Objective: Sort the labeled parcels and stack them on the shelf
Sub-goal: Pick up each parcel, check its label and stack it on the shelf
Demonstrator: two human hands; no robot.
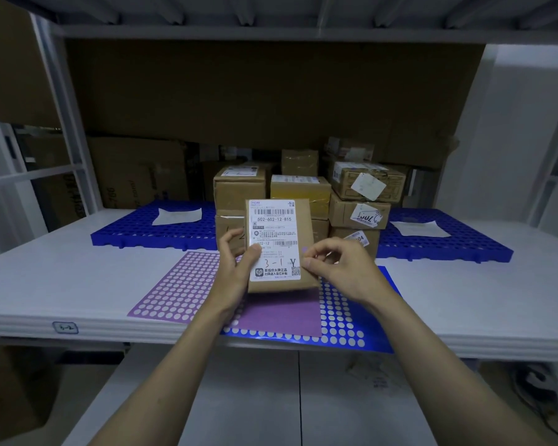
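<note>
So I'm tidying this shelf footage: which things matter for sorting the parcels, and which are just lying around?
Part of the job:
- parcel, left hand holds it, label reads 3-1
- right hand, pinching at the parcel's edge
- purple sticker sheet
- blue sticker sheet
- stacked parcels
- shelf

Lying about:
- blue mats
- white papers
- big cartons behind

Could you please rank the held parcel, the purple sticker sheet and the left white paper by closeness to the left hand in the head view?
1. Held parcel, in the left hand.
2. Purple sticker sheet, just below.
3. Left white paper, far back-left on the blue mat.
</note>
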